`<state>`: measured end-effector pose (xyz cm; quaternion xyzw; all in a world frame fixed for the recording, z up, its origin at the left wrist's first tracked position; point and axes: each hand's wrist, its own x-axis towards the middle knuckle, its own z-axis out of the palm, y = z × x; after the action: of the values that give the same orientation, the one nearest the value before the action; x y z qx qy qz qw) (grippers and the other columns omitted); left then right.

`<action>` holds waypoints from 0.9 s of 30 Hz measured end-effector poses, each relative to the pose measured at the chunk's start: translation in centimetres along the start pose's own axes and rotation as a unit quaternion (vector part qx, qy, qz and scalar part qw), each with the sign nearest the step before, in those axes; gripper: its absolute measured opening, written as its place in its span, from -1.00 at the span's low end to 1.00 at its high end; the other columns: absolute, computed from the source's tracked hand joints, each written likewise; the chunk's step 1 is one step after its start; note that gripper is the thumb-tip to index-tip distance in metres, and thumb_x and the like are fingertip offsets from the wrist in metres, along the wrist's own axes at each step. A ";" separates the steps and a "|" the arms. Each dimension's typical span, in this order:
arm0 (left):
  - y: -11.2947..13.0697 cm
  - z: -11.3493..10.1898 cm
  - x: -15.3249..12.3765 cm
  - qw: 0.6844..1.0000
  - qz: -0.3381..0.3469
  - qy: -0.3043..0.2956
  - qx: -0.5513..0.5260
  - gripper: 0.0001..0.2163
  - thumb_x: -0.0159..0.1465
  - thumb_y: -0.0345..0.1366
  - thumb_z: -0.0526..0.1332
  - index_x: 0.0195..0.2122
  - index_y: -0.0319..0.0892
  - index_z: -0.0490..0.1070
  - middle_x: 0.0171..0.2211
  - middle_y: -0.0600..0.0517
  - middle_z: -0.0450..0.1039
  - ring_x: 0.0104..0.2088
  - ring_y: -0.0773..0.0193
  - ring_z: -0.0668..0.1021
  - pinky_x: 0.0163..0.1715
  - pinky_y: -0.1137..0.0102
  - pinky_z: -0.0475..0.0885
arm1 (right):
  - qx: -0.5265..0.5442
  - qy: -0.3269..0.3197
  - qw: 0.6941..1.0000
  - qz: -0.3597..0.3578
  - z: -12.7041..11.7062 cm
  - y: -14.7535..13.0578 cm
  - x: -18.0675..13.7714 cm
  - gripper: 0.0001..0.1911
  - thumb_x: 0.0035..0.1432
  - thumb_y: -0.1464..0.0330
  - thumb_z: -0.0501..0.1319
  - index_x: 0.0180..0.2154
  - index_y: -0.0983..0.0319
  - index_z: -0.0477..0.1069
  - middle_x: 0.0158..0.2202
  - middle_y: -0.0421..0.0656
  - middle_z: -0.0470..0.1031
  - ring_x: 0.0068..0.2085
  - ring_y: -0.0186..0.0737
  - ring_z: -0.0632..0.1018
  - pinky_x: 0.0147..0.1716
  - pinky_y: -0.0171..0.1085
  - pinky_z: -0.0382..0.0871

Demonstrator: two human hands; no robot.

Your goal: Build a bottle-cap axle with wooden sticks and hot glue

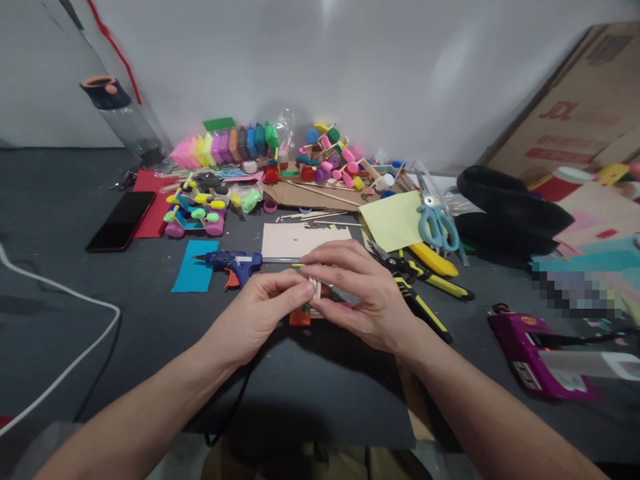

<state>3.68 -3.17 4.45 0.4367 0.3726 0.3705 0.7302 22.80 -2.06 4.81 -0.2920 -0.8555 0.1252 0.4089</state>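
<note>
Both hands meet over the middle of the dark table, pinching a few short pale wooden sticks (315, 287) between them. The thumb of my left hand (263, 303) presses on the sticks from the left side. From the right, my right hand (363, 290) grips them with bent fingers and thumb. My fingers cover part of the sticks. Just beyond my left hand lies a blue glue gun (243, 263), its nozzle pointing left. An orange piece (300, 317) shows beneath my hands, partly hidden. A pale pink sheet (280, 237) lies behind them.
Pliers (425, 313) and blue-handled scissors (437, 227) lie at right, near a yellow sheet (393, 220) and a purple power strip (525, 353). A phone (121, 221), a bottle (125, 123) and a small clay-and-stick model (195, 213) are at left. Coloured clay packs (230, 143) line the wall.
</note>
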 end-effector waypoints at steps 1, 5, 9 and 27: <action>0.0 0.0 0.0 1.000 0.004 -0.004 0.008 -0.79 0.19 -0.14 0.41 -0.42 -0.19 0.62 -0.43 0.07 0.51 -0.37 0.37 0.47 -0.30 0.49 0.38 | -0.002 -0.004 1.000 -0.007 0.0 0.0 0.0 -0.76 0.26 0.36 0.31 -0.03 0.23 0.53 -0.05 0.03 0.59 0.02 -0.08 0.53 0.04 -0.06 0.44; 0.3 -0.2 0.2 0.999 0.015 -0.023 0.032 -0.78 0.19 -0.19 0.40 -0.52 -0.20 0.60 -0.53 0.11 0.47 -0.45 0.42 0.42 -0.33 0.51 0.34 | 0.008 -0.014 1.000 -0.022 0.2 0.1 0.0 -0.73 0.27 0.33 0.30 0.01 0.22 0.51 -0.06 0.01 0.61 0.03 -0.07 0.52 0.03 -0.04 0.46; 0.4 -0.3 0.1 0.999 0.011 -0.023 0.045 -0.80 0.20 -0.21 0.38 -0.50 -0.20 0.61 -0.52 0.09 0.49 -0.46 0.40 0.43 -0.33 0.48 0.35 | 0.017 -0.020 0.999 -0.026 0.2 0.3 -0.1 -0.70 0.28 0.33 0.30 0.05 0.19 0.49 -0.04 0.00 0.61 0.05 -0.07 0.52 0.04 -0.01 0.47; 0.6 -0.2 -0.2 0.993 0.042 -0.024 0.109 -0.77 0.27 -0.24 0.31 -0.51 -0.19 0.58 -0.37 0.05 0.49 -0.32 0.34 0.45 -0.26 0.46 0.34 | 0.085 -0.005 0.996 -0.013 0.3 0.4 -0.1 -0.73 0.27 0.34 0.31 0.01 0.14 0.52 -0.10 -0.06 0.65 -0.03 -0.11 0.58 0.03 -0.04 0.47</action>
<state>3.30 -3.05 4.98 0.5380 0.3748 0.3477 0.6702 22.81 -1.83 4.39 -0.2449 -0.8474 0.1933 0.4297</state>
